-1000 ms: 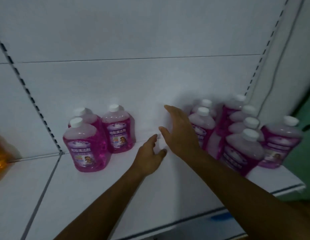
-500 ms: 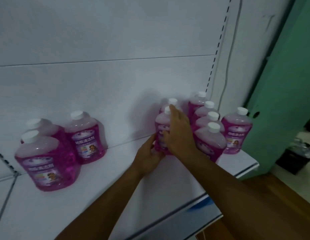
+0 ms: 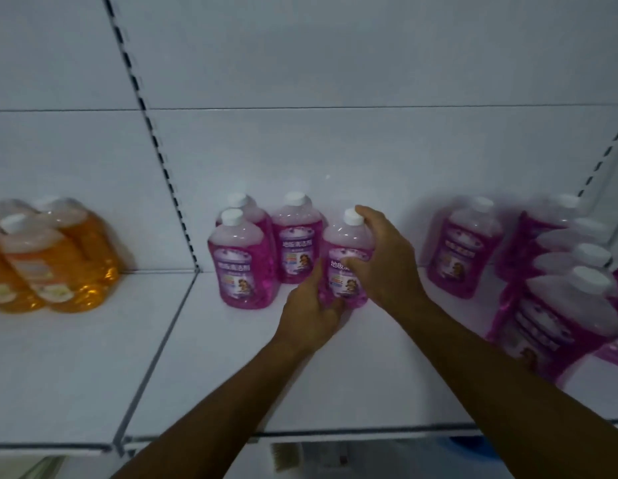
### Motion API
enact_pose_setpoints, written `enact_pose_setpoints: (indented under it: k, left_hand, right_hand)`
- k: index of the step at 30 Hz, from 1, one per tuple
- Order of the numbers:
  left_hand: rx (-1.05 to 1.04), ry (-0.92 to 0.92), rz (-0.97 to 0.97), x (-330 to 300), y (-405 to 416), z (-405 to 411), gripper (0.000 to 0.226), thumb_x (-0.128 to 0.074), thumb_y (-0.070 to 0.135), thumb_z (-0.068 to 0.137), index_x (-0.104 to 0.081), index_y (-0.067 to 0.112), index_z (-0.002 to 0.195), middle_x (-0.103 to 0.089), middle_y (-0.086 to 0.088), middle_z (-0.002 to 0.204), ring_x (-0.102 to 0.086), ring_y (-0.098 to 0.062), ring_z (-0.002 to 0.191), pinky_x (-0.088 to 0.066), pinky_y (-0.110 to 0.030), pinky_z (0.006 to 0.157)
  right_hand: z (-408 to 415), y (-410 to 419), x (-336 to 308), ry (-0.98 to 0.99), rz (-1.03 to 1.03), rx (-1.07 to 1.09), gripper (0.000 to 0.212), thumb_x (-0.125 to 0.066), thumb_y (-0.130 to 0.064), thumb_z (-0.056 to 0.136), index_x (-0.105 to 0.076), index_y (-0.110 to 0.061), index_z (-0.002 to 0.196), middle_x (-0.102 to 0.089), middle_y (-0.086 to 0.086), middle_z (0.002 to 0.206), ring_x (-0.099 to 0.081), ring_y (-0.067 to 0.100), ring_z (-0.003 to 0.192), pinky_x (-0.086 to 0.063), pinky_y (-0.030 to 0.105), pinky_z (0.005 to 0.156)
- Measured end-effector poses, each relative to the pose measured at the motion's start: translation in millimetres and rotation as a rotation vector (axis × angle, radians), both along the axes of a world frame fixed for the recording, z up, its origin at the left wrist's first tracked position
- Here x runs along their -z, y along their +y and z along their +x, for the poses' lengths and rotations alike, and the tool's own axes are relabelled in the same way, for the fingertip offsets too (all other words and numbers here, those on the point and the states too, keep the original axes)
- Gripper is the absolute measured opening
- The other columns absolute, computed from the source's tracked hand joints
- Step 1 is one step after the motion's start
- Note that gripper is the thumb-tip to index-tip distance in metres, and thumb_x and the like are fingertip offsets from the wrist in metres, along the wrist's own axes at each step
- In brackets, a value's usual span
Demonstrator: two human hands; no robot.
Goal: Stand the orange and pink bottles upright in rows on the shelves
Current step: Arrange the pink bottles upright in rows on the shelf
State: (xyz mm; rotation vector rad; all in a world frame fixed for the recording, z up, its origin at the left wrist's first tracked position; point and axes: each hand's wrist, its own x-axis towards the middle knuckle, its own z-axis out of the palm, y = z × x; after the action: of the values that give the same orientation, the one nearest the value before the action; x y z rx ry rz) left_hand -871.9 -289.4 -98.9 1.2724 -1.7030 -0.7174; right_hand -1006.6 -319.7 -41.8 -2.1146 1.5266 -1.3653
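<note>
Bottle count on the white shelves

At least nine pink bottles (image 3: 243,264) show, one of them held; three orange bottles (image 3: 58,267) can be made out, blurred at the left.

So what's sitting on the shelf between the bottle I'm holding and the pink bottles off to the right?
Nothing stands there: in the head view, bare white shelf separates the held bottle from the nearest right-side pink bottle, crossed only by the right hand.

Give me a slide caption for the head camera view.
Both hands, left hand and right hand, set a pink bottle upright beside three others on the white shelf.
</note>
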Motion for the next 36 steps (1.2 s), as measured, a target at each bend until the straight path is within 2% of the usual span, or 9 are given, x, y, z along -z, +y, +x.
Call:
enact_pose_setpoints:
  k: [4, 9, 12, 16, 20, 24, 27, 31, 36]
  left_hand:
    - [-0.117, 0.034, -0.056, 2, 15, 22, 0.054, -0.059, 0.028, 0.092, -0.037, 0.029, 0.141, -0.057, 0.016, 0.123, -0.052, 0.015, 0.108, -0.042, -0.003, 0.089]
    - [-0.234, -0.151, -0.107, 5, 22, 40, 0.051, -0.061, 0.024, 0.092, -0.043, 0.021, 0.14, -0.063, 0.008, 0.119, -0.061, -0.005, 0.1, -0.043, -0.005, 0.08]
    - [-0.377, -0.313, -0.138, 5, 24, 48, 0.031, -0.062, 0.024, 0.091, -0.06, 0.013, 0.119, -0.07, -0.002, 0.101, -0.065, -0.016, 0.083, -0.045, -0.017, 0.068]
    - [-0.297, -0.28, -0.085, 7, 26, 45, 0.042, -0.054, 0.033, 0.086, -0.059, 0.013, 0.122, -0.069, -0.001, 0.105, -0.065, -0.017, 0.09, -0.055, -0.032, 0.083]
    - [-0.314, -0.321, -0.094, 10, 28, 47, 0.046, -0.054, 0.035, 0.087, -0.057, 0.017, 0.129, -0.068, 0.0, 0.112, -0.064, -0.018, 0.096, -0.052, -0.028, 0.085]
    - [-0.481, -0.417, -0.035, 10, 28, 63, 0.017, -0.061, 0.028, 0.091, -0.069, 0.02, 0.103, -0.071, 0.003, 0.097, -0.062, -0.014, 0.078, -0.045, -0.019, 0.066]
    - [-0.599, -0.39, -0.005, 9, 25, 77, 0.014, -0.062, 0.033, 0.09, -0.063, 0.019, 0.093, -0.067, 0.004, 0.086, -0.06, -0.01, 0.071, -0.043, -0.02, 0.06]
    - [-0.696, -0.199, 0.068, 11, 14, 99, 0.037, -0.072, 0.034, 0.083, -0.048, 0.016, 0.104, -0.057, -0.001, 0.098, -0.059, -0.016, 0.084, -0.048, -0.029, 0.068]
    - [-0.57, -0.182, 0.077, 14, -2, 116, 0.067, -0.08, 0.047, 0.07, -0.05, 0.012, 0.119, -0.061, -0.001, 0.109, -0.06, -0.019, 0.095, -0.056, -0.038, 0.081]
  right_hand:
    - [31, -1, 5, -0.072, 0.038, -0.142, 0.074, -0.083, -0.015, 0.074, -0.046, -0.023, 0.138, -0.056, 0.002, 0.132, -0.055, 0.018, 0.117, -0.052, 0.035, 0.096]
    - [47, -6, 2, -0.018, 0.032, -0.244, 0.073, -0.079, -0.008, 0.077, -0.044, -0.025, 0.139, -0.05, 0.0, 0.135, -0.049, 0.016, 0.121, -0.044, 0.023, 0.096]
    - [49, -9, 3, 0.014, 0.06, -0.275, 0.073, -0.076, -0.01, 0.08, -0.04, -0.027, 0.141, -0.042, 0.003, 0.138, -0.045, 0.017, 0.124, -0.046, 0.028, 0.097]
    - [51, -16, 5, 0.026, 0.07, -0.297, 0.074, -0.074, -0.011, 0.083, -0.036, -0.028, 0.144, -0.037, 0.006, 0.139, -0.044, 0.02, 0.126, -0.048, 0.034, 0.1]
    - [52, -21, 7, 0.035, 0.063, -0.299, 0.075, -0.074, -0.013, 0.083, -0.035, -0.029, 0.145, -0.039, 0.006, 0.138, -0.045, 0.022, 0.125, -0.049, 0.039, 0.1]
    - [48, -21, 11, 0.011, 0.082, -0.313, 0.076, -0.073, -0.015, 0.084, -0.032, -0.032, 0.146, -0.038, 0.005, 0.138, -0.047, 0.021, 0.123, -0.053, 0.041, 0.095]
    - [49, -22, 14, 0.018, 0.086, -0.304, 0.077, -0.073, -0.016, 0.084, -0.031, -0.034, 0.146, -0.037, 0.004, 0.139, -0.047, 0.02, 0.122, -0.054, 0.041, 0.092]
    - [52, -20, 12, 0.002, 0.102, -0.288, 0.076, -0.071, -0.013, 0.085, -0.03, -0.033, 0.147, -0.038, 0.005, 0.14, -0.046, 0.017, 0.12, -0.052, 0.039, 0.092]
    - [54, -17, 19, -0.017, 0.007, -0.288, 0.076, -0.072, -0.013, 0.084, -0.032, -0.025, 0.148, -0.045, 0.009, 0.137, -0.05, 0.013, 0.115, -0.051, 0.03, 0.089]
